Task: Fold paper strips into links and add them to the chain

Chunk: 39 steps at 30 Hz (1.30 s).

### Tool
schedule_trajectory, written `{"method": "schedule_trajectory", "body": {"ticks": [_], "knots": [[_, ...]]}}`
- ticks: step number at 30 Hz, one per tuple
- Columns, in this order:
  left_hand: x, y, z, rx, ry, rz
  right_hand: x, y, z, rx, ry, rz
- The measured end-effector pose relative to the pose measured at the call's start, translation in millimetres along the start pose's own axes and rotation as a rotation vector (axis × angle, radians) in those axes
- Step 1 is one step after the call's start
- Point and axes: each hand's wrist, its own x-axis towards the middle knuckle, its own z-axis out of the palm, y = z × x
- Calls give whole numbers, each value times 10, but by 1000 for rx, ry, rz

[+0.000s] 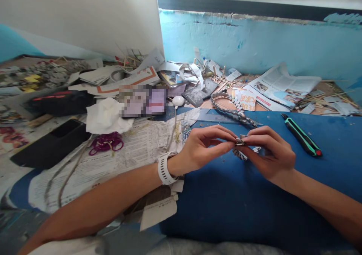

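Note:
My left hand (202, 147) pinches one side of a small folded-paper chain (240, 154), thumb and fingertips together. On the other side of it my right hand (273, 155) closes its thumb and forefinger on the same piece. The chain looks woven from narrow printed paper strips, and its lower part hangs below my fingertips. Fingers cover the exact spot being gripped. Just beyond my hands lies a longer grey zigzag paper chain (226, 110), across a clear plastic ruler or set square (207, 115). Both hands are held over a blue mat (215, 202).
A black and green utility knife (302, 135) lies at the right. Newspaper sheets (278, 87) and thin sticks are at the back. On the left are a black case (52, 144), white tissue (106, 115), purple cord (106, 143) and a white charging puck (178, 101) with its cable.

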Motion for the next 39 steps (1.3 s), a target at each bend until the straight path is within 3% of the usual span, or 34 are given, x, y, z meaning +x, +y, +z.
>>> {"method": "schedule_trajectory", "body": {"ticks": [11,18,28,39], "knots": [[29,0,13,-81,47,-56,-1,-7,-12,9,12,10],[38,23,17,-115,19,-75,6,-12,-4,21,13,8],[45,-58,47,-266,26,-230,-6,-12,-10,-98,-21,-111],[19,-97,52,-240,6,-213,-17,-11,-9,-105,-24,-101]]}}
